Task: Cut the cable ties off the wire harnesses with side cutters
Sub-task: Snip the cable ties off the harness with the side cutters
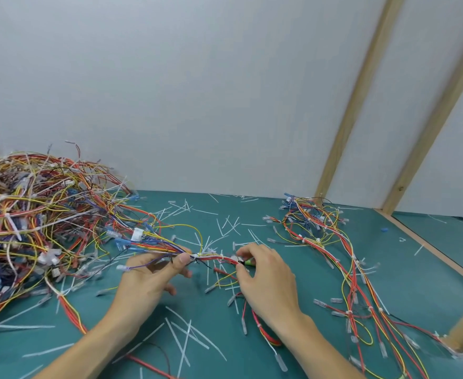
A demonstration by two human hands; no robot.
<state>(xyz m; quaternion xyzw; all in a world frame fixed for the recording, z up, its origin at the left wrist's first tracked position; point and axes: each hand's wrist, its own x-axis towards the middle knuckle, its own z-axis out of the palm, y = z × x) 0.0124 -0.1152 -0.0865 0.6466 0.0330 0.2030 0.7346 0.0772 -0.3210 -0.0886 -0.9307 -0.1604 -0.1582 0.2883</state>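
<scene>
- Between the two hands, a wire bundle point(214, 259) runs left to right above the green mat point(405, 269).
- Left hand point(148, 280) pinches its left end — a white tie point(194, 256) sits just right of the thumb.
- Right hand point(265, 277) grips small cutters point(245, 262) at the bundle's right end, nearer that tie than the big wire pile point(39, 214) is.

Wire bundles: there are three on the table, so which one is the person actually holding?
The middle wire bundle, stretched between the left hand and right hand; the others lie untouched at the sides.
</scene>
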